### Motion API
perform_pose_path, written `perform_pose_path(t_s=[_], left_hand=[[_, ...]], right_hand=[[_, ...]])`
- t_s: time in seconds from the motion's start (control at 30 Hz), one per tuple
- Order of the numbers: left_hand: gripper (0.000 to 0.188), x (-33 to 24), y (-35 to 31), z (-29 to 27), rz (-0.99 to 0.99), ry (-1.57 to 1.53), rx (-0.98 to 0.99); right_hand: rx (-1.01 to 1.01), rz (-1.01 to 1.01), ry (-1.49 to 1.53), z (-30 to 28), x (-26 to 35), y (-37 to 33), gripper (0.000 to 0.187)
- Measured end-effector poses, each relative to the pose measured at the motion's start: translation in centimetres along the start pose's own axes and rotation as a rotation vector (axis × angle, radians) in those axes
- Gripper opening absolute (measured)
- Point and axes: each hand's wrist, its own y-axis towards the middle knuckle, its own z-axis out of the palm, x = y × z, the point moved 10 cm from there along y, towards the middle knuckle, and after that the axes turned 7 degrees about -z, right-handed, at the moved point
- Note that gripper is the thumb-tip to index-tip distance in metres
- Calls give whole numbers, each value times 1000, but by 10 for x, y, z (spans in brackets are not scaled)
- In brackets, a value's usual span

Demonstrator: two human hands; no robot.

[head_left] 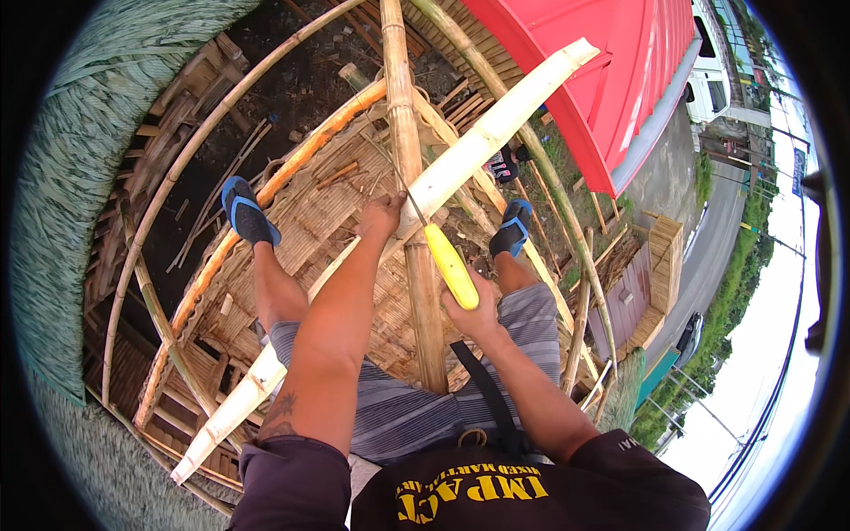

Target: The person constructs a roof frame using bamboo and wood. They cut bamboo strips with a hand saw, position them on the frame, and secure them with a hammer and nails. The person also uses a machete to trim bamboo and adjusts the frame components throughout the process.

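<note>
My right hand is closed round the yellow handle of a handsaw. The saw's thin dark blade lies across a long, pale split bamboo piece, seen nearly edge-on. My left hand grips that split bamboo just left of the blade, its fingers partly hidden. The pale piece slants from the upper right to the lower left, passing beneath my left forearm. It crosses a round bamboo pole that runs away from me between my legs.
Curved bamboo poles frame both sides. My sandalled feet are spread over the frame, well above a woven bamboo floor. Thatch lies left, a red metal roof upper right. Part of another person shows below.
</note>
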Motion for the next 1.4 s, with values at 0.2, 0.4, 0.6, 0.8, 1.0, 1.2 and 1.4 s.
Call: perform_pose_path(t_s=[0.2, 0.4, 0.6, 0.8, 1.0, 1.2, 1.4], left_hand=[[95, 4, -64, -12, 265, 243, -2], [128, 15, -89, -10, 203, 530, -51], [122, 21, -81, -7, 153, 477, -15], [119, 22, -78, -4, 157, 524, -48], [119, 18, -85, -9, 196, 511, -55], [116, 20, -85, -8, 187, 508, -70], [127, 25, -82, -13, 217, 425, 17]], right_hand=[[-58, -87, 81, -12, -23, -43, 26], [-48, -49, 69, 0, -37, -19, 20], [-95, -66, 44, 5, -12, 13, 27], [-23, -193, 18, -7, -34, -46, 31], [-137, -135, 104, 10, -37, -4, 26], [-68, -241, -52, -18, -23, -66, 42], [-131, -212, 91, 20, -44, 3, 24]])
